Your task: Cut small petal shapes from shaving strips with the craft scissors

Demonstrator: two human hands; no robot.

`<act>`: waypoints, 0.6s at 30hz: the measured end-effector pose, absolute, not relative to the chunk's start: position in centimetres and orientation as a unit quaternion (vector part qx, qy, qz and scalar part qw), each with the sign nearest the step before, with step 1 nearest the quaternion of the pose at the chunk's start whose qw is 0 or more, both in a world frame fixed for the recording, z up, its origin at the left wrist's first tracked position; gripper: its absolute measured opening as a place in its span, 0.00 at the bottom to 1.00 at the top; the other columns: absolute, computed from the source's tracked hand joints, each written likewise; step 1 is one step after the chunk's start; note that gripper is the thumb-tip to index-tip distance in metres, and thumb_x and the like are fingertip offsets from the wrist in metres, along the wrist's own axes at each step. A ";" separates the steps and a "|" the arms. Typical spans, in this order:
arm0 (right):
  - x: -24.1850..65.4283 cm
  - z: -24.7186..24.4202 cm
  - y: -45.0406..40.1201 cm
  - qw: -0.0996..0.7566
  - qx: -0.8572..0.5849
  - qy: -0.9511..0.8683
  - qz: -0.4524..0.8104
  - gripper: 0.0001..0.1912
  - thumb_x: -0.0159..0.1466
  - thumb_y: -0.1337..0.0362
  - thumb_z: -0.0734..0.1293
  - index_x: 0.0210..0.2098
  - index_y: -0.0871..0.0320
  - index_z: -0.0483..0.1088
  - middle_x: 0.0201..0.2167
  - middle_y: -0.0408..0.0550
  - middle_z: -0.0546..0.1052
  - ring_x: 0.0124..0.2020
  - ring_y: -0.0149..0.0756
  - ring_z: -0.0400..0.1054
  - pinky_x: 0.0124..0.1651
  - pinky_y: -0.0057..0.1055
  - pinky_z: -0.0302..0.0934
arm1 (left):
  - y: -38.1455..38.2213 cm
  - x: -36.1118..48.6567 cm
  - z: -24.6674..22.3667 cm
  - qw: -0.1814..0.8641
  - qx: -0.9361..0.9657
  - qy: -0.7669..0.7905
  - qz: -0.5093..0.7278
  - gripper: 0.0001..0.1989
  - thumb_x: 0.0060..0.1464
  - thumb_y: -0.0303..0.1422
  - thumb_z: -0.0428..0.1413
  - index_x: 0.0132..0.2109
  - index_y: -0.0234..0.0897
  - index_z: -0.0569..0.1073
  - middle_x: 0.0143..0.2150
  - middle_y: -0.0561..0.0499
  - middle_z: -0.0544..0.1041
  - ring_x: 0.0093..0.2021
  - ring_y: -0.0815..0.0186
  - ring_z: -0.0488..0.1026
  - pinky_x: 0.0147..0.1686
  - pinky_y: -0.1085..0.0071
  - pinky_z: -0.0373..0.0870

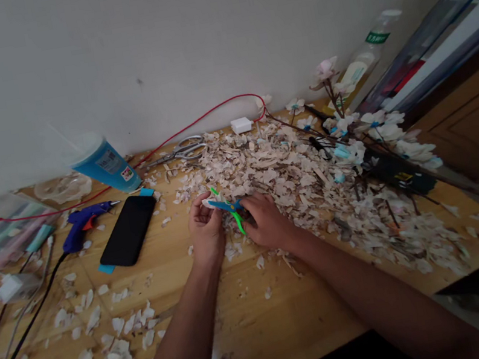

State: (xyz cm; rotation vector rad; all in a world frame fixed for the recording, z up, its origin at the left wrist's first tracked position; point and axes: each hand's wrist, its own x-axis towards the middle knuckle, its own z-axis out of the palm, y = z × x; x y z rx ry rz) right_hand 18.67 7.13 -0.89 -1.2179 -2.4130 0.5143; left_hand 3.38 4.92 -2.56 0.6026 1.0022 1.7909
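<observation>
My right hand (pixel 265 219) grips a small pair of scissors (pixel 226 205) with blue blades and bright green parts. The blades are spread and point left, towards my left hand (pixel 205 225). The left fingers are pinched on a pale, petal-like scrap (pixel 207 202), partly hidden at the blades. Both hands are just above the wooden table (pixel 263 322), at the near left edge of a wide heap of dried whitish petals (pixel 278 167).
Behind the heap lie metal scissors (pixel 191 148) and a white charger (pixel 241 125) with a red cable. A blue cup (pixel 106 165), a phone (pixel 128 230) and a glue gun (pixel 77 228) are on the left. Flowering branches (pixel 346 131) and a bottle (pixel 358 64) stand right.
</observation>
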 end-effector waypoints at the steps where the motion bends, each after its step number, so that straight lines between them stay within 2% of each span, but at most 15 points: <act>1: 18.7 -0.8 7.1 0.194 -0.434 -0.861 0.184 0.06 0.62 0.64 0.63 0.39 0.56 0.66 0.39 0.51 0.75 0.47 0.47 0.63 0.47 0.41 0.51 | 5.0 3.4 -2.6 0.479 0.241 0.410 0.737 0.23 0.40 0.37 0.73 0.44 0.43 0.75 0.38 0.54 0.80 0.35 0.71 0.76 0.39 0.75 0.70; 7: 18.9 -0.9 7.4 0.187 -0.434 -0.864 0.173 0.05 0.61 0.66 0.63 0.38 0.56 0.67 0.39 0.51 0.75 0.47 0.47 0.63 0.49 0.42 0.51 | 5.1 3.4 -2.9 0.490 0.199 0.396 0.751 0.17 0.38 0.34 0.74 0.33 0.38 0.76 0.29 0.56 0.77 0.29 0.73 0.73 0.36 0.76 0.70; 14: 19.3 -0.8 7.7 0.168 -0.429 -0.874 0.154 0.05 0.61 0.65 0.63 0.38 0.57 0.66 0.40 0.53 0.76 0.48 0.48 0.62 0.49 0.43 0.50 | 5.1 2.6 -3.1 0.485 0.248 0.431 0.719 0.14 0.40 0.35 0.73 0.33 0.36 0.78 0.29 0.53 0.79 0.29 0.73 0.73 0.35 0.76 0.69; 18: 19.6 -1.0 7.9 0.154 -0.430 -0.879 0.137 0.08 0.63 0.65 0.63 0.42 0.57 0.67 0.43 0.54 0.75 0.50 0.49 0.62 0.50 0.43 0.50 | 5.2 2.0 -3.3 0.492 0.267 0.444 0.700 0.14 0.40 0.36 0.73 0.33 0.37 0.80 0.30 0.52 0.80 0.30 0.70 0.74 0.35 0.74 0.70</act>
